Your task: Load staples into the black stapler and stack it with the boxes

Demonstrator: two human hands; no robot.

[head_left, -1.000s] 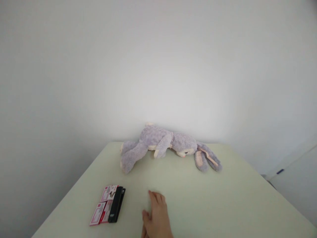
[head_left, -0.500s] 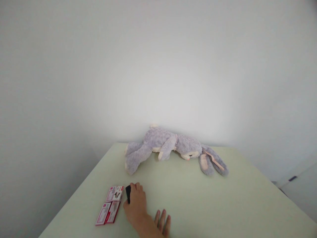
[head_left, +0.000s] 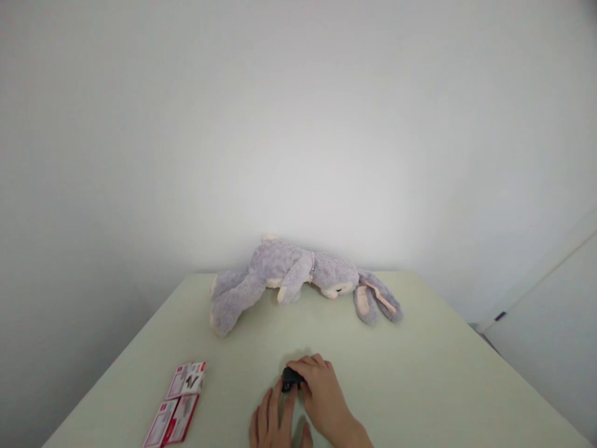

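Observation:
My right hand [head_left: 326, 395] is curled over a small black object [head_left: 290, 378] on the pale green table [head_left: 420, 373], near its front middle; most of the object is hidden under my fingers. Just to the left, my left hand [head_left: 270, 423] lies flat with fingers spread, its fingertips reaching the object's near side. At the front left lie two red-and-white packets [head_left: 176, 404], apart from both hands.
A grey plush rabbit [head_left: 289, 277] lies on its side along the table's far edge, against the white wall, ears stretched right. A white cabinet or door [head_left: 550, 323] stands at the right beyond the table.
The black object has left its place beside the red-and-white packets and now sits at the front middle under my right hand. My left hand has come up beside it.

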